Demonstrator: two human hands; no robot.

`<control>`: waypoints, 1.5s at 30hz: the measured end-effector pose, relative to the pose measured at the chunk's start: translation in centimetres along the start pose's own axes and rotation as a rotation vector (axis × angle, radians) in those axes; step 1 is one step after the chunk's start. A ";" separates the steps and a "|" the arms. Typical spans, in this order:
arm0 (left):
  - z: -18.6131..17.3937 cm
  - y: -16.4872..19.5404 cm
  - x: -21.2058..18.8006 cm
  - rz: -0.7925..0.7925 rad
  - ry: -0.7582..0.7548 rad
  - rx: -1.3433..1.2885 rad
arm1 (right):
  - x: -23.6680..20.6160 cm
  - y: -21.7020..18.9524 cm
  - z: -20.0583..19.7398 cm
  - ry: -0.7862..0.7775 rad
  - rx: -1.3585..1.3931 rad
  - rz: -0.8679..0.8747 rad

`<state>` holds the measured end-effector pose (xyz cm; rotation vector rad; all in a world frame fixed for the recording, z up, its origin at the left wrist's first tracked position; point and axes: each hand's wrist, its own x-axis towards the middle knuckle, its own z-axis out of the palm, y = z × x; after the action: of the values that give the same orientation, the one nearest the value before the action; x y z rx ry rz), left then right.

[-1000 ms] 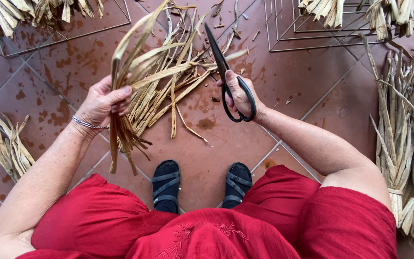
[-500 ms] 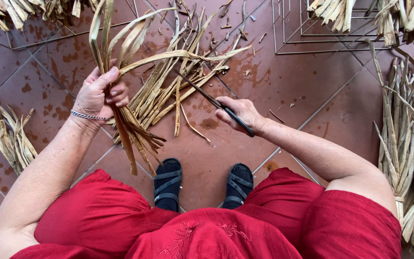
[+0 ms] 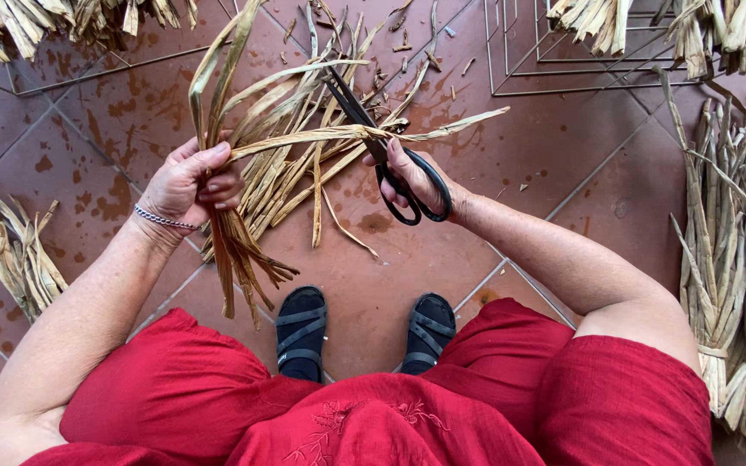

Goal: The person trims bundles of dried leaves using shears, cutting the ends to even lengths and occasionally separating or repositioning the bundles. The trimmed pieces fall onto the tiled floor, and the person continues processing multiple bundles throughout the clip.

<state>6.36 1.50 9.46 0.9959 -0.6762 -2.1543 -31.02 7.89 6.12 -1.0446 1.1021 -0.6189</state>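
My left hand [image 3: 190, 183] grips a bunch of dried tan leaves [image 3: 233, 233] upright, with their cut ends hanging below the fist. One long leaf [image 3: 338, 134] bends rightward across the black scissors [image 3: 382, 147]. My right hand [image 3: 412, 177] holds the scissors by the loop handles, blades pointing up and left, and the blades sit around that bent leaf. Below the hands lies a loose heap of dried leaves [image 3: 304, 173] on the red tiled floor [image 3: 511, 207].
Bundles of dried leaves lie at the left [image 3: 10, 250], along the top left [image 3: 36, 17] and stacked at the right [image 3: 736, 259]. Thin metal wire frames [image 3: 563, 69] rest on the floor at the top right. My sandalled feet [image 3: 364, 332] and red clothing fill the bottom.
The scissors swung from held aside and upright, down low, then up onto the bent leaf. My left hand raised the bunch slightly and turned it more upright.
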 end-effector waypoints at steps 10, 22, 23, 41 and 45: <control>-0.7 0.2 0.2 0.062 0.059 0.053 | -0.3 2.6 -0.5 0.153 -0.089 -0.200; -1.7 2.2 -0.5 0.235 0.066 -0.051 | -4.0 8.8 -4.2 0.289 -0.010 -0.180; -1.7 2.1 -0.5 0.239 0.068 -0.052 | -3.9 8.7 -4.4 0.300 -0.019 -0.209; -1.7 0.8 -0.1 0.153 0.151 0.082 | -1.8 5.3 -5.2 0.523 0.033 -0.086; -1.0 1.3 -0.2 0.053 -0.028 -0.085 | -1.3 5.7 -5.6 0.557 -0.028 0.010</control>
<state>7.72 0.65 9.83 0.8950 -0.6128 -2.1356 -37.16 9.36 1.00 -0.9098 1.6000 -0.9205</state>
